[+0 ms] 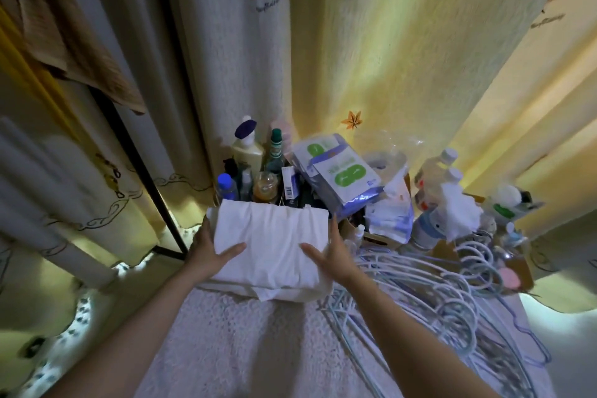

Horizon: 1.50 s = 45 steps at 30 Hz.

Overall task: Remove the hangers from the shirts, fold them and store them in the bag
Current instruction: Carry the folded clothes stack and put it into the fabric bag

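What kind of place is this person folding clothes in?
Probably a bedroom at home: leaf-print curtains hang behind, toiletry bottles crowd the back, and a pile of pale blue hangers lies on a textured white cover beside the folded white shirt.

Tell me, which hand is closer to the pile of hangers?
Right. The right hand rests on the shirt, beside the hangers; the left hand is on its far side.
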{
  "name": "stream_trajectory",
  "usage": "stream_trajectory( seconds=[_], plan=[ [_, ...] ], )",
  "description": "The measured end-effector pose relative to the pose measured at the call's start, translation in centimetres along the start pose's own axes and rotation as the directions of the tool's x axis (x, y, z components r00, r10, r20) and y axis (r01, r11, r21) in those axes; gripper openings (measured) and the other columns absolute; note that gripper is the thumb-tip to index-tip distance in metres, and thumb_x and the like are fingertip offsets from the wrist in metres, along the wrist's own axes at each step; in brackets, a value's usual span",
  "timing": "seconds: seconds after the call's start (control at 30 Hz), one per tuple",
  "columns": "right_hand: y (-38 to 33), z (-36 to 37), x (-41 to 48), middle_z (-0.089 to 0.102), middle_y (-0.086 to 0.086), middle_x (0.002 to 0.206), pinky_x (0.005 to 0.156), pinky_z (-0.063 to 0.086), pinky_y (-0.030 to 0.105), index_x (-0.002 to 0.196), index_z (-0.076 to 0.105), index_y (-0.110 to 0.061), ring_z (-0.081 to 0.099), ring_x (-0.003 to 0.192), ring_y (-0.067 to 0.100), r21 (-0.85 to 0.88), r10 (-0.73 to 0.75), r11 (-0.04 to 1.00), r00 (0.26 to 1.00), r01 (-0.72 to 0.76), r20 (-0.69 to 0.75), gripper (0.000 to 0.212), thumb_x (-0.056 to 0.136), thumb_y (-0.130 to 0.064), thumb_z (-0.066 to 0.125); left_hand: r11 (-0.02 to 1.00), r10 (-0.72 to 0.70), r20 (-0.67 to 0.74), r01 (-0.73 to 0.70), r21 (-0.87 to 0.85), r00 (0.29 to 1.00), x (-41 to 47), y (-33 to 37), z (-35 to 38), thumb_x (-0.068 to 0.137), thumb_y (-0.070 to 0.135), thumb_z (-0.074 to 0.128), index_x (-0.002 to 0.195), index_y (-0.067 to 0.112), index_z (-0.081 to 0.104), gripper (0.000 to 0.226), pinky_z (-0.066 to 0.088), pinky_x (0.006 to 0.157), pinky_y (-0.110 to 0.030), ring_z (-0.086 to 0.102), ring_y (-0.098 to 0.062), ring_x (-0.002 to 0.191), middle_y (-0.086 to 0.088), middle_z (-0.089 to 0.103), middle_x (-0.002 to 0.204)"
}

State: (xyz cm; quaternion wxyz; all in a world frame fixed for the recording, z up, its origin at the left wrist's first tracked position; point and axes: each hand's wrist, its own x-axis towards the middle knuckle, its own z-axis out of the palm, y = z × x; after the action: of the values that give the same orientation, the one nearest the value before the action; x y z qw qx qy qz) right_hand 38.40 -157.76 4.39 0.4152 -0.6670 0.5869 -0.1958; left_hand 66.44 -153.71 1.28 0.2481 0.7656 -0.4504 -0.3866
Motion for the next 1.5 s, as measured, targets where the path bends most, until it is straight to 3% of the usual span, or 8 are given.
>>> stream_trajectory(
  seconds=[0.13, 0.33, 0.47, 0.57, 0.83, 1.2, 1.33, 1.5],
  plan=[
    [0.9, 1.3, 0.1, 0.031, -0.017, 0.138, 0.101, 0.029, 0.024, 0.143, 0.011, -0.037, 0.035, 0.130, 0.008, 0.144, -0.025, 0.989, 1.000, 0.026, -0.012, 0.079, 0.086, -0.041, 0.065, 0.988, 0.035, -0.009, -0.036, -0.147, 0.999, 0.5, -0.5, 0.7, 0.035, 0.084, 0.066, 0.152, 0.025, -0.003, 0.148, 0.028, 0.114, -0.046, 0.024, -0.020, 0.142, 0.003, 0.015, 0.158],
    [2.0, 1.8, 0.6, 0.023, -0.030, 0.132, 0.101, 0.027, 0.022, 0.149, 0.001, -0.028, 0.030, 0.122, -0.003, 0.155, -0.004, 0.988, 1.000, 0.005, -0.011, 0.093, 0.084, -0.042, 0.065, 0.981, 0.034, 0.014, -0.031, -0.192, 0.999, 0.2, -0.4, 1.2, 0.069, 0.046, 0.079, 0.145, 0.019, 0.027, 0.097, 0.037, 0.099, -0.032, 0.042, -0.019, 0.127, -0.001, 0.039, 0.144],
    [2.5, 2.2, 0.5, 0.032, -0.018, 0.132, 0.097, 0.033, 0.025, 0.146, 0.011, -0.022, 0.038, 0.120, 0.005, 0.195, 0.041, 0.980, 0.996, -0.026, -0.073, 0.091, 0.079, -0.045, 0.068, 0.976, 0.005, 0.099, 0.017, -0.218, 0.995, 0.4, -0.3, 1.5, 0.080, 0.034, 0.073, 0.144, 0.016, 0.030, 0.080, 0.034, 0.094, -0.026, 0.038, -0.008, 0.113, 0.011, 0.039, 0.127],
    [3.0, 3.4, -0.2, 0.043, -0.011, 0.129, 0.094, 0.037, 0.026, 0.140, 0.025, -0.020, 0.046, 0.121, 0.012, 0.274, 0.137, 0.957, 0.982, -0.097, -0.127, 0.088, 0.071, -0.056, 0.065, 0.969, -0.043, 0.189, 0.087, -0.233, 0.981, 0.5, -0.3, 1.6, 0.083, 0.035, 0.069, 0.141, 0.017, 0.034, 0.071, 0.034, 0.092, -0.027, 0.043, -0.011, 0.114, 0.007, 0.046, 0.128],
    [3.6, 2.4, 0.7, 0.054, -0.004, 0.136, 0.108, 0.041, 0.043, 0.141, 0.038, -0.024, 0.052, 0.123, 0.015, 0.372, 0.212, 0.889, 0.960, -0.267, 0.181, 0.088, 0.068, -0.063, 0.066, 0.899, -0.206, 0.238, 0.280, -0.338, 0.949, 0.8, 0.0, 1.5, 0.076, 0.039, 0.076, 0.139, 0.017, 0.037, 0.078, 0.037, 0.089, -0.029, 0.047, -0.015, 0.106, 0.002, 0.050, 0.120],
    [2.8, 3.5, -0.6, 0.057, -0.010, 0.129, 0.085, 0.050, 0.022, 0.136, 0.041, -0.030, 0.059, 0.107, 0.003, 0.574, 0.242, 0.747, 0.942, -0.335, 0.233, 0.076, 0.070, -0.055, 0.069, 0.775, -0.190, 0.331, 0.348, -0.527, 0.924, -1.5, -0.2, 0.1, 0.023, 0.065, 0.086, 0.091, 0.033, 0.059, 0.080, 0.051, 0.079, -0.029, 0.063, -0.010, 0.093, 0.013, 0.068, 0.096],
    [0.6, 4.3, -2.4, 0.059, -0.013, 0.123, 0.083, 0.050, 0.022, 0.131, 0.046, -0.034, 0.059, 0.107, 0.004, 0.549, 0.243, 0.765, 0.941, -0.336, 0.237, 0.074, 0.067, -0.061, 0.071, 0.738, -0.209, 0.282, 0.341, -0.583, 0.936, -4.6, -0.9, -1.7, 0.031, 0.061, 0.080, 0.091, 0.031, 0.061, 0.070, 0.049, 0.064, -0.020, 0.065, -0.001, 0.082, 0.019, 0.071, 0.083],
    [-3.2, 5.8, -6.3, 0.066, -0.024, 0.106, 0.079, 0.052, 0.020, 0.114, 0.056, -0.043, 0.064, 0.097, -0.001, 0.498, 0.221, 0.804, 0.941, -0.324, 0.256, 0.065, 0.057, -0.071, 0.073, 0.681, -0.259, 0.136, 0.281, -0.676, 0.956, -10.4, -4.4, -3.9, 0.058, 0.042, 0.086, 0.104, 0.023, 0.062, 0.056, 0.046, 0.092, -0.035, 0.063, -0.011, 0.095, 0.009, 0.070, 0.100]
  ],
)
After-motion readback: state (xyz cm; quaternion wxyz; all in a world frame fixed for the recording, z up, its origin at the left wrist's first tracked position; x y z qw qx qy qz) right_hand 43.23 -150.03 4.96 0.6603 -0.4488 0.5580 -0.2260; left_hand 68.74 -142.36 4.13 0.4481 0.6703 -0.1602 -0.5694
